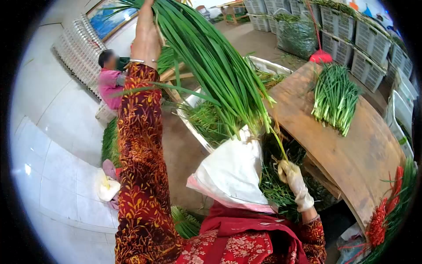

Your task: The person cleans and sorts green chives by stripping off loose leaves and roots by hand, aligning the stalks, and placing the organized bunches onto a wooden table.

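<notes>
L hand is running off the top edge, fingertips out of frame, so can't tell how its grip is closing; it's overlapping the upper part of the bundle of long green leaves. Leaf tips are getting cut off up there too. R hand, gloved, is pinching a yellowish stalk, grip narrow on it; stalk is running up to the bundle's btm end, can't tell if attached.

Bundle is slanting across mid frame, above the white tub and hiding most of its loose greens. Btm end is sitting right at the top of the white sheet; contact unclear. Sheet is covering the lap. Greens nr the R hand are sinking into shadow, hard to make out.

L sleeve is blocking a tall strip on the left, incl. part of a co-worker in pink. A blurred loose leaf is crossing it.

Right side: surface is carrying a 2nd, shorter bundle. Red strips are lying by the lower R edge, w/ greens getting clipped by the dark lens border. Red scoop is showing past the far edge; bag of greens and stacked crates are filling the back.
</notes>
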A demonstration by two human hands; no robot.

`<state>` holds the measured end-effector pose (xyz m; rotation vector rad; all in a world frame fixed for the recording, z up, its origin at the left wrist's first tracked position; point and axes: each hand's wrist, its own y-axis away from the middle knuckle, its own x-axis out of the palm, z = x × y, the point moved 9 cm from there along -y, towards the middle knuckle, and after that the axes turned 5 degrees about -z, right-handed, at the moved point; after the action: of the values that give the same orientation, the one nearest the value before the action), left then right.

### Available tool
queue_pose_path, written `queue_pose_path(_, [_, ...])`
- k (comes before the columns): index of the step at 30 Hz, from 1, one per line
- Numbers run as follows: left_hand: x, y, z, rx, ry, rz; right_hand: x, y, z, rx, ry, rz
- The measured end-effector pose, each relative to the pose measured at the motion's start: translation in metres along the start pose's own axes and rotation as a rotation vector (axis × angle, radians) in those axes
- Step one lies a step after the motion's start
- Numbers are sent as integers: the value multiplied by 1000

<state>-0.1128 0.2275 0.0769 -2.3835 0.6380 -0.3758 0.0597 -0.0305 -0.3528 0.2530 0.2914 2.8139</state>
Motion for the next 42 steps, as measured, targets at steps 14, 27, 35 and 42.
queue_pose_path(14, [113,13,-32,-65,704,452,6,-21,123,-352,-130,267])
queue_pose_path(27, [117,5,-35,-48,787,600,-30,4,160,-560,-789,47])
queue_pose_path(35, [93,13,8,-36,645,313,-27,28,172,-564,-646,44])
queue_pose_path(42, [97,13,19,-252,952,543,-24,31,153,-337,-473,42])
